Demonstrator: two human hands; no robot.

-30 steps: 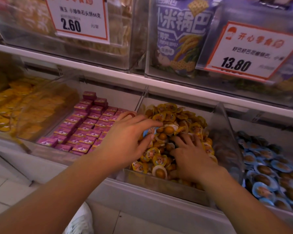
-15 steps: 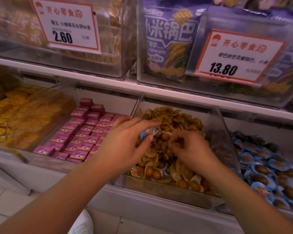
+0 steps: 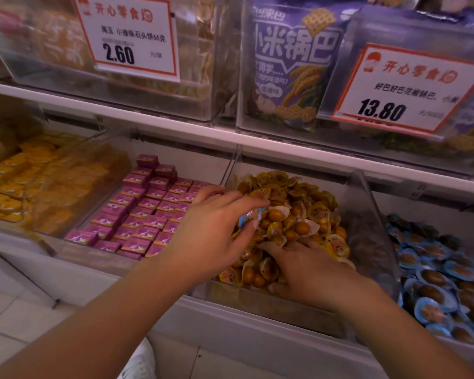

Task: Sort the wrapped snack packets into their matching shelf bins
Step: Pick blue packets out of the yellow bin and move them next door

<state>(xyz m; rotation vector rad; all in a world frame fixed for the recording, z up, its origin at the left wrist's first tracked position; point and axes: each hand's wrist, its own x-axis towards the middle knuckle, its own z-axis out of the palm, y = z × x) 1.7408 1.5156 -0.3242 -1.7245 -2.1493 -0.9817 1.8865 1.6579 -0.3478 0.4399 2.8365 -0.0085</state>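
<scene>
I have both hands in the middle clear bin (image 3: 367,209) on the lower shelf, the one heaped with yellow-wrapped packets (image 3: 298,212). My left hand (image 3: 214,236) hovers over the left side of the heap, its thumb and fingertips closed on a blue-wrapped packet (image 3: 248,217) that stands out against the yellow ones around it. My right hand (image 3: 309,266) lies lower and nearer the front wall of the bin, palm down, fingers spread and pushed in among the yellow packets; I cannot tell whether it grips any of them. To the right, past the clear divider, the next bin holds the blue-wrapped packets (image 3: 435,272) that match the one in my left hand. To the left sits a bin of pink boxes (image 3: 145,212) in neat rows, and beyond that a bin of orange-yellow packets (image 3: 8,184). On the shelf above, a white price tag reading 2.60 (image 3: 129,36) and another reading 13.80 (image 3: 405,91) hang on clear bins, with a purple snack bag (image 3: 290,64) between them.
</scene>
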